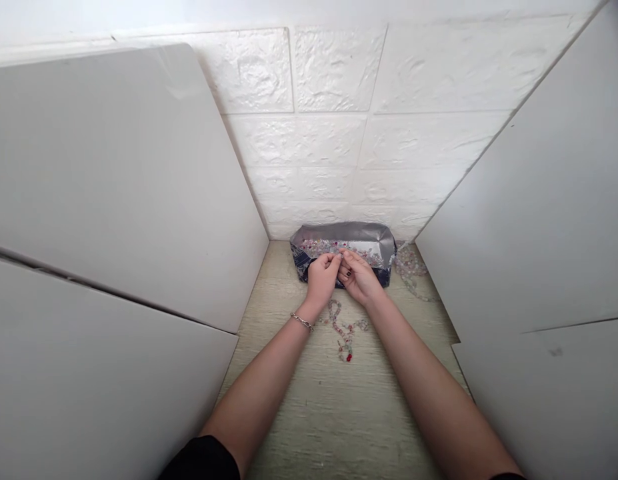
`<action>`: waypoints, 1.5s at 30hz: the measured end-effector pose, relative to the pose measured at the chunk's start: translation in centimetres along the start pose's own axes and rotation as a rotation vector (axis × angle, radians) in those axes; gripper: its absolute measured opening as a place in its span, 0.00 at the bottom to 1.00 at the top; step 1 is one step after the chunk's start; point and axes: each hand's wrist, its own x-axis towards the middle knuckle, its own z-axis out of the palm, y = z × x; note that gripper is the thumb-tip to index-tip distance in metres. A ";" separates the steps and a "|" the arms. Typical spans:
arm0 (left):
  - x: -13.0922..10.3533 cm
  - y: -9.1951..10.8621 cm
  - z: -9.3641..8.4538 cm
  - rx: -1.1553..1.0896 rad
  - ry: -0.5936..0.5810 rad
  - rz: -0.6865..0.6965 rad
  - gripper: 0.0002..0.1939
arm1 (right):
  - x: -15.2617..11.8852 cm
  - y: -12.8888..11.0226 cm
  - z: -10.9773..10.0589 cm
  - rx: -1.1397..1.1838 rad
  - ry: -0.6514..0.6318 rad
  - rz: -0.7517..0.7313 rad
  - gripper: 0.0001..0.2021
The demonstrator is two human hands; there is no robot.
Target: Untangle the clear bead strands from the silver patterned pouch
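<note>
My left hand [323, 274], with a chain bracelet [302, 321] on its wrist, is pinched closed over the front edge of a silver-lined bag [383, 233] shaped like a tray. Close against it, my right hand [359, 275] has thumb and forefinger pressed together too. The fingertips of both meet, and whatever lies between them is too small to name. Loose coloured beads [313, 248] are spread inside the bag. Below my hands a strand of beads [341, 328] curls over the wood-grain surface, with red beads [349, 358] at its near end.
More clear and pale bead strands [411, 263] lie to the right of the bag. A white brick-pattern wall [333, 140] rises behind it. Pale panels stand close on the left [113, 173] and on the right [539, 220], narrowing the space.
</note>
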 end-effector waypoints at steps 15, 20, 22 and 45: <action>0.0 -0.9 0.6 -0.034 0.052 0.022 0.14 | 0.2 -0.1 0.1 0.038 -0.014 0.052 0.08; 0.0 -0.7 0.7 -0.053 0.077 0.033 0.14 | 0.3 -0.1 0.2 0.044 -0.016 0.044 0.08; 0.0 -0.5 0.7 -0.037 0.126 0.043 0.13 | 0.4 0.0 0.2 0.053 -0.020 0.041 0.09; 0.3 -1.0 0.4 0.006 0.152 0.036 0.13 | 0.0 0.0 0.3 -0.034 -0.034 0.024 0.11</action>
